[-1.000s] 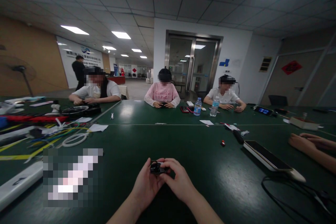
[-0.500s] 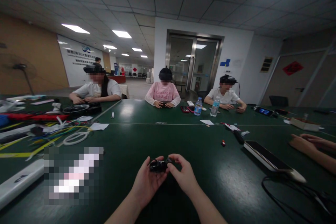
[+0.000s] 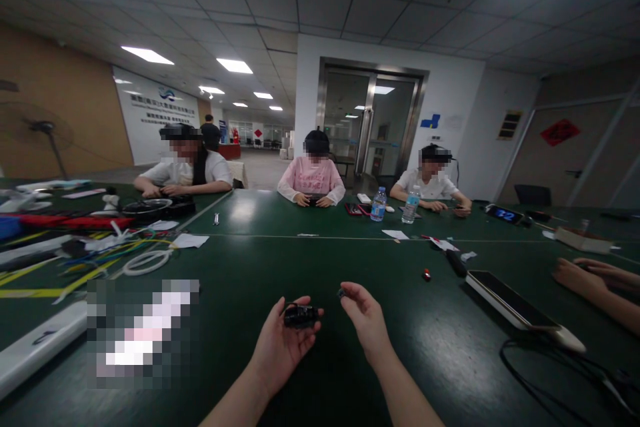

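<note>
My left hand is palm up over the near part of the dark green table. Its fingers curl round a small glossy black oblong object, whose exact kind I cannot make out. To the right, my right hand pinches a tiny dark piece between thumb and forefinger. A gap separates this piece from the black object. Both hands are raised in front of me, and the underside of the black object is hidden by my left palm.
On the right lie a white-edged phone-like device, a black cable and a small red item. Another person's hands rest beyond. Cables and a white bar occupy the left. Bottles stand across the table, where people sit.
My right hand has drawn away from the black object, moving right and slightly up with the tiny dark piece in its fingertips. My left hand keeps the black object in nearly the same place.
</note>
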{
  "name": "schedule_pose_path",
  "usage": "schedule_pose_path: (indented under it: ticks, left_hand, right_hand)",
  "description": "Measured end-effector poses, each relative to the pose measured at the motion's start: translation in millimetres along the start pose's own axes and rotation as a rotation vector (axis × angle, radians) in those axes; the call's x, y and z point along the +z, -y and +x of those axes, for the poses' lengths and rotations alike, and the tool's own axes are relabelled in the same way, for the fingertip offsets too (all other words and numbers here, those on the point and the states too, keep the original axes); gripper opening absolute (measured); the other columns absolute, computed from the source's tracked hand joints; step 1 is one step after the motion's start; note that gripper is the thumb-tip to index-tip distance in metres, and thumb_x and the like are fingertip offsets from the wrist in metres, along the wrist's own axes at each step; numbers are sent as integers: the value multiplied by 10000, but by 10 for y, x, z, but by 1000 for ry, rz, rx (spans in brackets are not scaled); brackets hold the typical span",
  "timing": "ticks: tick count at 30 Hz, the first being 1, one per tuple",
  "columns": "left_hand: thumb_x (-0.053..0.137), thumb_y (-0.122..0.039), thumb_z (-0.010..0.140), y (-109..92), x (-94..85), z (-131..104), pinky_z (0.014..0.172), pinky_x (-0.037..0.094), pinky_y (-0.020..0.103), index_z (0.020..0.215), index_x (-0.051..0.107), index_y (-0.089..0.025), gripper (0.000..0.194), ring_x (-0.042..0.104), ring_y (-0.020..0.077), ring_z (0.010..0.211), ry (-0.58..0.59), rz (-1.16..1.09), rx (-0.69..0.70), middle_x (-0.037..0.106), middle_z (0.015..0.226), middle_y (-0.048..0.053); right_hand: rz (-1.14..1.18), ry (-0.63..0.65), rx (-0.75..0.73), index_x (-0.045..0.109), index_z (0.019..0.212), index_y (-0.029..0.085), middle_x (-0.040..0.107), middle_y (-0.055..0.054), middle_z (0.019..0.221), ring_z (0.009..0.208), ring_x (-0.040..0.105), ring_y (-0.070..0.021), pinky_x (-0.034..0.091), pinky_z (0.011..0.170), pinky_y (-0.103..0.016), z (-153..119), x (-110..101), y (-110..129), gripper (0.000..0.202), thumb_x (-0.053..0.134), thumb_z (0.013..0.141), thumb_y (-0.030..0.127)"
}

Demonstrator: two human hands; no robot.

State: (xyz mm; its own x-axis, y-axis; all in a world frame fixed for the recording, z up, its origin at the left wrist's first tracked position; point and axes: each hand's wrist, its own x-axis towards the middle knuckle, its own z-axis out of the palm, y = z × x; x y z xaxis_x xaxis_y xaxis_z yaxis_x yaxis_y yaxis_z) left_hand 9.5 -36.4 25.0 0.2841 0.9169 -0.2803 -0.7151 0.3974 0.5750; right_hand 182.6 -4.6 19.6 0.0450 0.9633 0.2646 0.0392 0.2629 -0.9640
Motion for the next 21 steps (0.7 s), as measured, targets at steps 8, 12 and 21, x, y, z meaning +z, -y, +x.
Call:
schedule_pose_path:
  ticks: [8,12,21]
  left_hand:
    - [464,-410,807,-8,2,-2,623,470,290,1129,465,-140,420,648,194,698,-3,-20,-13,648,994,162]
    - [470,-405,802,-6,-19,13,636,471,291,1130,468,-144,419,650,193,707,6,-28,-25,651,1003,157]
    - [466,-417,802,14,-59,31,636,462,269,1112,480,-140,416,647,186,713,18,-4,-9,670,955,143]
  right_hand:
    - [43,-45,0,593,935,197,624,-60,934,923,581,-224,480,806,-371,21,-25,-9,302,631,694,376]
    - [25,-30,2,598,908,199,623,-52,899,896,586,-220,488,779,-360,8,-24,9,298,638,688,397]
    - [-99,111,27,613,939,195,642,-40,888,856,601,-206,461,812,-375,-27,16,50,286,629,699,350]
